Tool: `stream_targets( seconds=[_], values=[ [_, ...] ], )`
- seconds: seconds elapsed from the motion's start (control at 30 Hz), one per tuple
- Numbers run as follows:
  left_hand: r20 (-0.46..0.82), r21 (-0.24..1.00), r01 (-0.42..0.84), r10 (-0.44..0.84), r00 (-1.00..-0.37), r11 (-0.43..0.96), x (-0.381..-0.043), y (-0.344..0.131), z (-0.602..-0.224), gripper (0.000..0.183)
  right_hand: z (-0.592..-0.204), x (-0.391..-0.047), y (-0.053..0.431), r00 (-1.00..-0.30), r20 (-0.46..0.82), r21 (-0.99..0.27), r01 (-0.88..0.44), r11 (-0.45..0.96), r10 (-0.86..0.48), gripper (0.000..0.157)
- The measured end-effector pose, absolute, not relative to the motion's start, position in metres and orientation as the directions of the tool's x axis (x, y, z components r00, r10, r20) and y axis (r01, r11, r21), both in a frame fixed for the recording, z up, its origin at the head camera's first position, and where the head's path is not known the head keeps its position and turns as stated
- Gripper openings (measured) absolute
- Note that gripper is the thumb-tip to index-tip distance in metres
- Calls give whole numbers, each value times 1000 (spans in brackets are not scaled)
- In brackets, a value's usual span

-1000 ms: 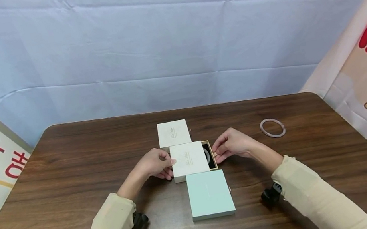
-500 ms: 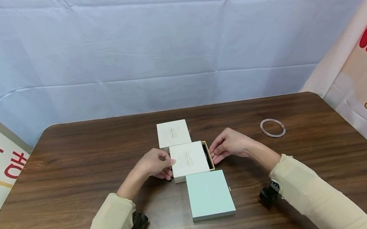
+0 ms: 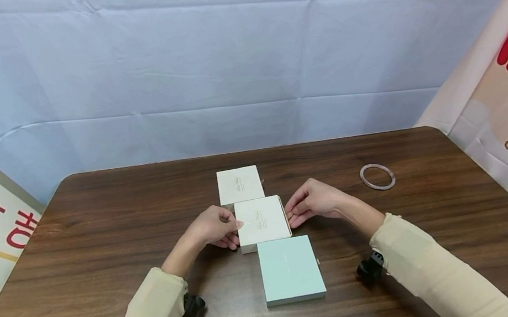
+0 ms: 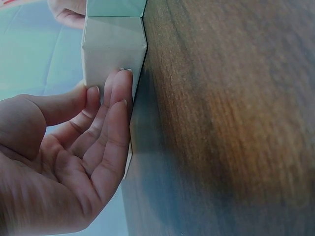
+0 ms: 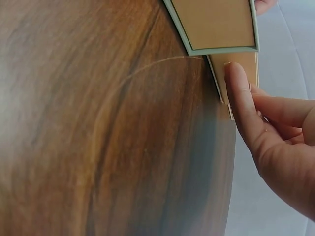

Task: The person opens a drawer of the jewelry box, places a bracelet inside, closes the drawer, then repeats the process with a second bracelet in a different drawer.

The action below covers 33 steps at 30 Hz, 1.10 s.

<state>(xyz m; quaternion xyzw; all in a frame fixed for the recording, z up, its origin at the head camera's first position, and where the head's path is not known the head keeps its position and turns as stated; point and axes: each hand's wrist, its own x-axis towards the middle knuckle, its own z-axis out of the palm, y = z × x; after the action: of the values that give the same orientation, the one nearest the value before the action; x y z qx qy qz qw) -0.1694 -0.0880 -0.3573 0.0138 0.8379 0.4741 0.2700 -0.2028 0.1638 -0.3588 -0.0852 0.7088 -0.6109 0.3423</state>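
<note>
A white sliding drawer box (image 3: 260,220) with gold lettering lies mid-table between my hands. My left hand (image 3: 217,228) braces its left side: the thumb touches the top edge and the fingertips rest on the side wall, as the left wrist view shows. On the opposite side my right hand (image 3: 314,200) touches the tan drawer front (image 5: 220,73) with an extended finger. Only a thin strip of the drawer shows past the sleeve in the head view. The bracelet seen inside before is now hidden.
Behind is a second white box (image 3: 240,184). A mint-green box (image 3: 291,270) stands in front, close to the middle box. A pale lilac bangle (image 3: 377,177) lies at the right on the wooden table (image 3: 110,233).
My right hand has moved left, and the drawer has slid almost fully into its white sleeve, covering the bracelet. The left hand and the other boxes have stayed put.
</note>
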Motion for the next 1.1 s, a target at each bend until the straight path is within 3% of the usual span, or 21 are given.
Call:
stream_targets(
  seconds=[1.1],
  values=[
    [-405,765,-158,276,-871,625,-170,-87,-356,22,-351,-202,175,-728,-346,-938,247,244,-591,27]
  ],
)
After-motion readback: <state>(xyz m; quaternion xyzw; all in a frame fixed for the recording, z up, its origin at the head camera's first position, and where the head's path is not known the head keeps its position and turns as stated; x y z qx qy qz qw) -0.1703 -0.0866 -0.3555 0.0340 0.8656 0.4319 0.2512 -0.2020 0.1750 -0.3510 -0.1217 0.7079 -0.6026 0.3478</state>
